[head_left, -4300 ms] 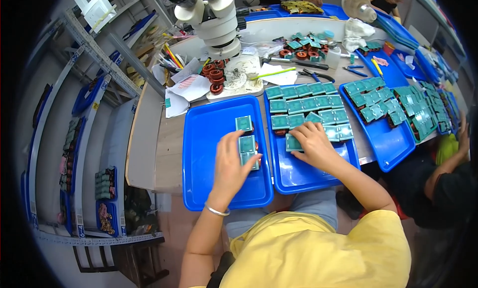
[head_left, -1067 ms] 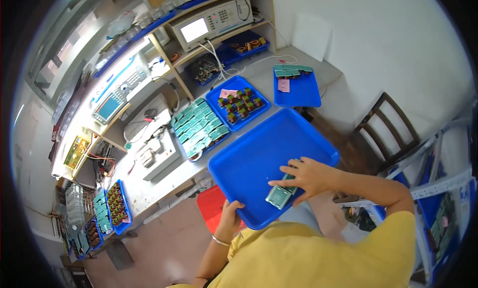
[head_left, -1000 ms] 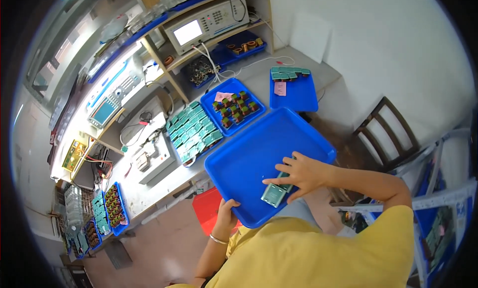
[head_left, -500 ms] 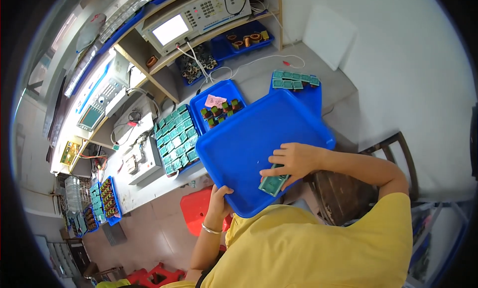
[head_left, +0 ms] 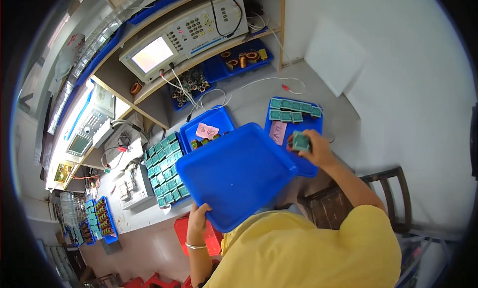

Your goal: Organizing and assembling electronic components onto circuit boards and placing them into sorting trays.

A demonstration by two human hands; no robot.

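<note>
head view, going left to right: the left hand (head_left: 198, 219) grips the near left corner of the bare big blue tray (head_left: 234, 176), fingers curled under its rim, holding it tilted with its long axis running from near left to far right. the right hand (head_left: 309, 147) is closed on a small stack of green boards (head_left: 300, 140) above the smaller blue tray (head_left: 303, 133) at the bench's right end, where a row of green boards (head_left: 294, 110) lies along its far edge. the step looks like unloading; next, lowering the stack beside that row.
</note>
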